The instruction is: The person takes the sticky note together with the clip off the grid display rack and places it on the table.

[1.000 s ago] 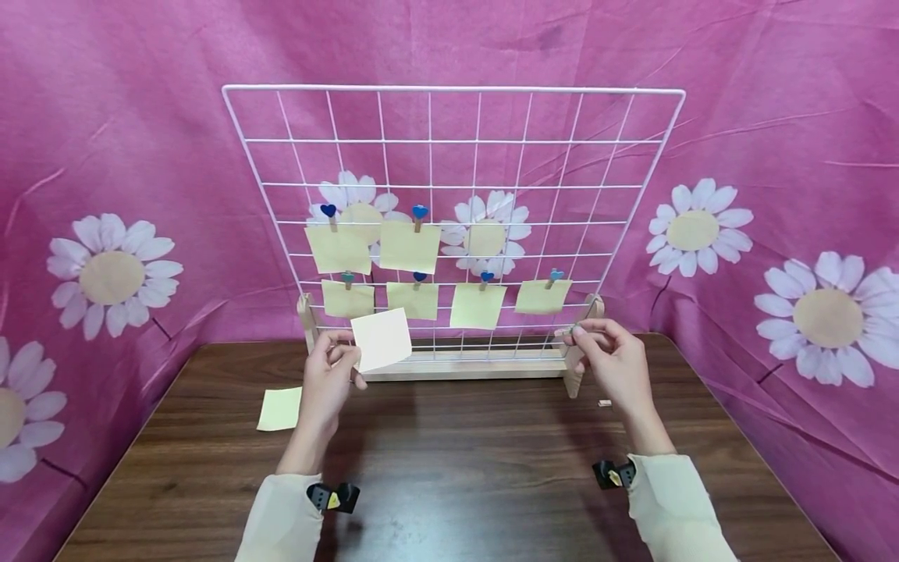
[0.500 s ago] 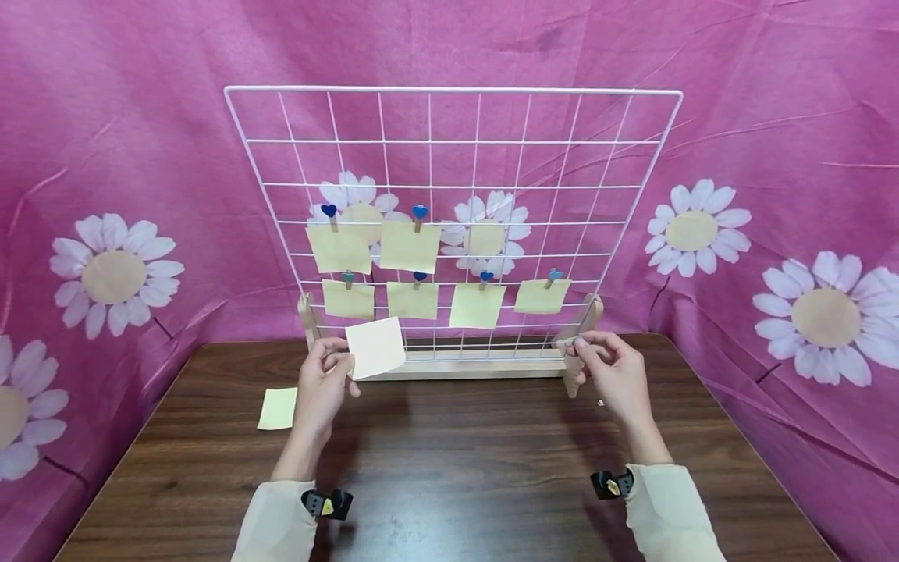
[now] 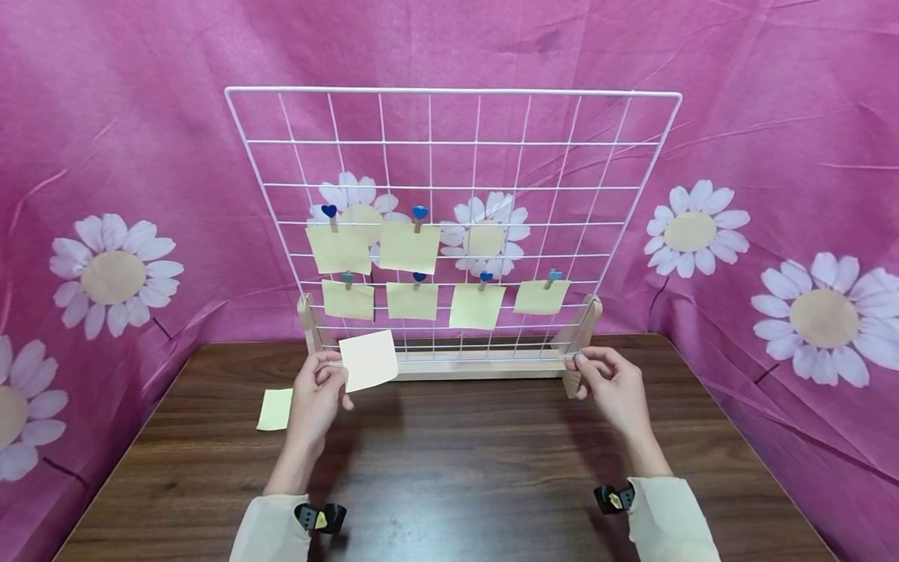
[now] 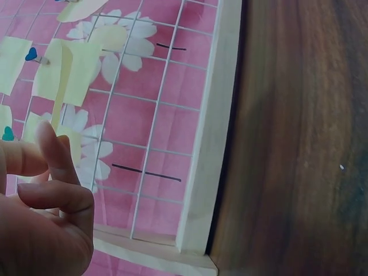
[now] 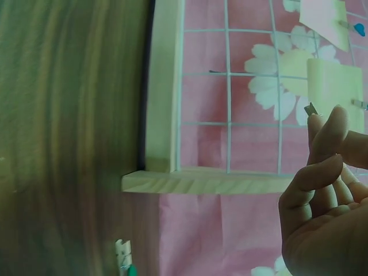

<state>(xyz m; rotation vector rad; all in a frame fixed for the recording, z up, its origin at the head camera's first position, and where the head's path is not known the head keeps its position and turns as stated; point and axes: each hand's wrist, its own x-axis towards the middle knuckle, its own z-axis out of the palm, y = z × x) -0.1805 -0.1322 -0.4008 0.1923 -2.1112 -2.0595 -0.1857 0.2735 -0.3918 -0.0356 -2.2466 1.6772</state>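
My left hand point(image 3: 318, 398) pinches a pale sticky note point(image 3: 369, 361) by its left edge, in front of the lower left of a white wire grid point(image 3: 453, 144). Seen from the left wrist, that note point(image 4: 61, 86) is nearly edge-on. Between thumb and finger of my right hand point(image 3: 618, 386) is a small clothespin, its wooden tip point(image 5: 311, 109) poking out in the right wrist view; the rest is hidden by the fingers. This hand is by the grid's right wooden foot point(image 3: 574, 381). Several yellow notes point(image 3: 477, 307) hang on the grid from heart-topped clothespins point(image 3: 420, 214).
One more yellow note point(image 3: 274, 410) lies on the brown table point(image 3: 449, 468), left of my left forearm. A loose clothespin with a green top point(image 5: 123, 256) lies on the table in the right wrist view. Behind the grid hangs a pink flowered cloth point(image 3: 449, 47).
Both hands have come down a little, the left also shifting slightly left with its note. The loose clothespin on the table has become hidden behind my right hand in the head view.
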